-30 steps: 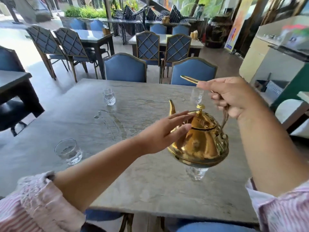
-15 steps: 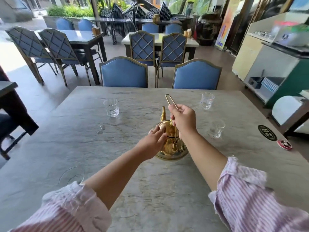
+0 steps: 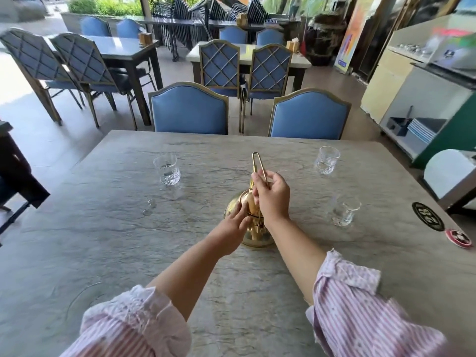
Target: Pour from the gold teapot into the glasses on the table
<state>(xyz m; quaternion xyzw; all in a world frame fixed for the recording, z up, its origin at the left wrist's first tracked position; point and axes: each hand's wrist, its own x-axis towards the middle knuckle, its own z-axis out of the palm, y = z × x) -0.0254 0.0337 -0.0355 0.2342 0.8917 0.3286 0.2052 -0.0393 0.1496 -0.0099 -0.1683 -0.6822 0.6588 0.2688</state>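
Nearest, two striped pink sleeves [image 3: 360,313] are seen, and a faint glass rim [image 3: 85,296] by the near left edge of the grey stone worktop [image 3: 103,240]. Further in, the gold teapot [image 3: 253,237] is set on the worktop near its middle. The left hand [image 3: 231,229] is laid flat against the pot's side, fingers stretched, nothing gripped. The right hand [image 3: 271,195] is closed on the thin gold handle [image 3: 256,161], which is held upright. A glass [image 3: 343,211] is placed to the right of the pot. Beyond, two more glasses [image 3: 167,170] [image 3: 326,160] are seen, then two blue chairs [image 3: 189,109].
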